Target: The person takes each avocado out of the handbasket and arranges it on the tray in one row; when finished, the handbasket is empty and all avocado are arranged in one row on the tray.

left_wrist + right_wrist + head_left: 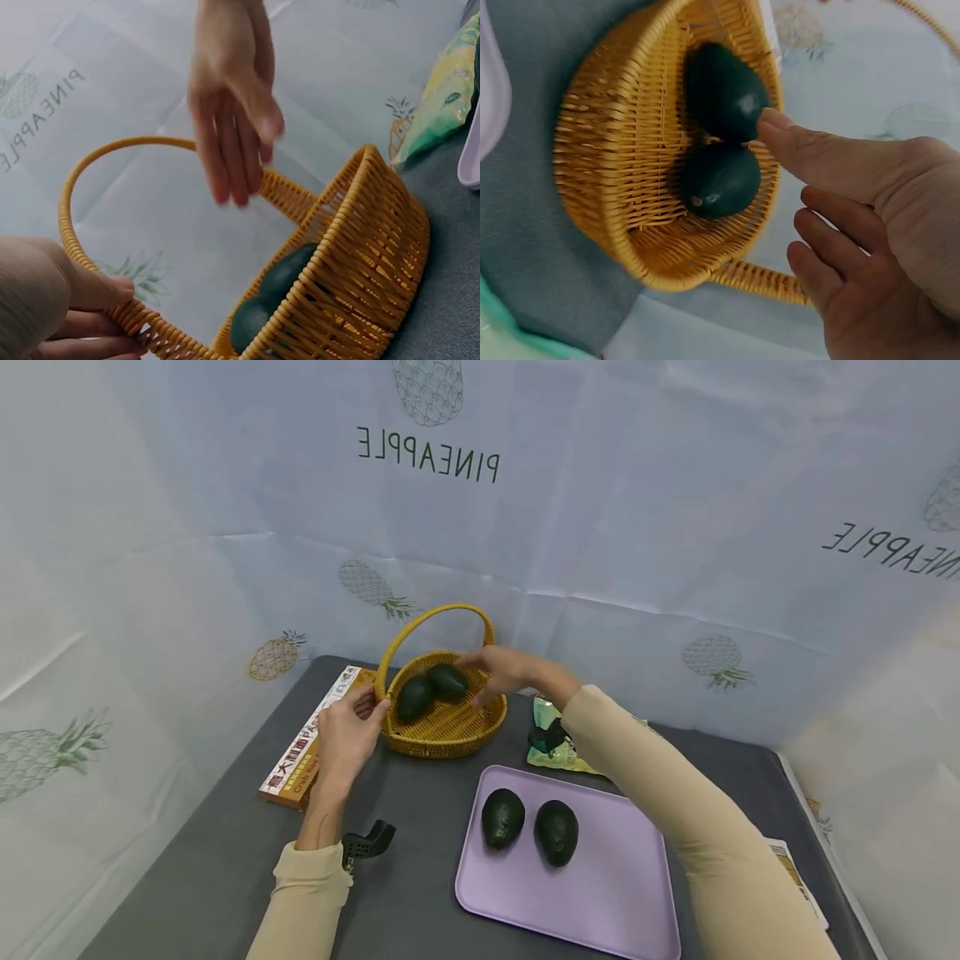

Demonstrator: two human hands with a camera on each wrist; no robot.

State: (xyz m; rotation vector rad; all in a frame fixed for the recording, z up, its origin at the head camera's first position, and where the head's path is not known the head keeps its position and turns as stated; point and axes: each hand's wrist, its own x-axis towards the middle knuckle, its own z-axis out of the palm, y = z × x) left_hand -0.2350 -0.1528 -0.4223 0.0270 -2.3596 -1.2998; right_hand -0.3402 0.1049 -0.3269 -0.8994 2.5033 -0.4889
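Observation:
A yellow wicker basket (442,747) with a tall hoop handle stands at the back of the table. Two dark green avocados (414,697) lie inside it, side by side. My left hand (348,727) pinches the base of the handle at the basket's left side, thumb (112,291) on the near face. Over the basket's right side hovers my right hand (510,672), its fingers relaxed and holding nothing. In the right wrist view its thumb (810,150) overlaps one avocado (724,94). Nearer to me, two more avocados (557,833) lie on a lilac tray (615,885).
A long brown and white box (288,772) lies left of the basket, partly behind my left hand. A green and yellow packet (558,758) sits behind the tray, partly covered by my right arm. A printed sheet (798,885) lies at the right edge. Pineapple-print cloth (600,527) hangs behind the table.

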